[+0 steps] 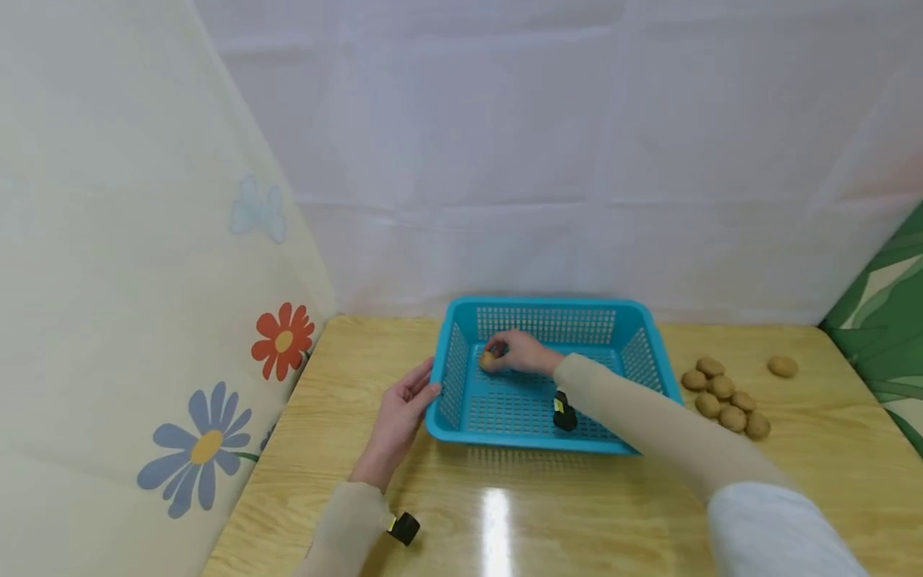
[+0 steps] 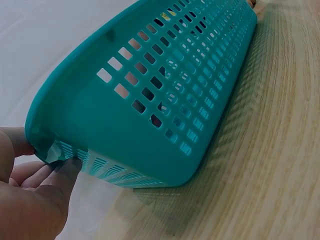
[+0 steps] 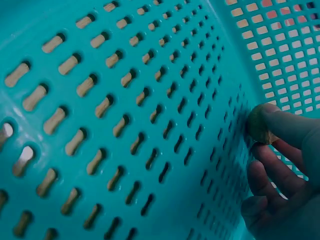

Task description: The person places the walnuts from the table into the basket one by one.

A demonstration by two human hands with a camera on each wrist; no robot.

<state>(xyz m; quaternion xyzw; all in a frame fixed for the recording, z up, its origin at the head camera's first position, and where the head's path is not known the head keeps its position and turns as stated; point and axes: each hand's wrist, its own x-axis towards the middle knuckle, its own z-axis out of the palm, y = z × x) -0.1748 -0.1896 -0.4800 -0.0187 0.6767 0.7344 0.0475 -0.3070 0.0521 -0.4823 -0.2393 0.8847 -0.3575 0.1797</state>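
A blue plastic basket [image 1: 537,442] with slotted walls and floor stands on the wooden table. My left hand [image 1: 399,410] holds its left rim; in the left wrist view the thumb and fingers [image 2: 61,181] pinch the corner of that rim. Inside the basket, at the left end, my right hand [image 1: 525,353] pinches a small brown potato [image 3: 258,126] between thumb and fingers, low over the slotted floor. To the basket's right lies a cluster of several more potatoes [image 1: 721,388], with one potato [image 1: 782,367] apart from them.
The wooden table [image 1: 577,521] reaches a white cloth backdrop [image 1: 541,160] behind the basket. A pale wall panel with painted flowers [image 1: 209,445] borders the left side, and a green leaf-patterned panel [image 1: 890,320] borders the right. My right forearm crosses the basket's front right rim.
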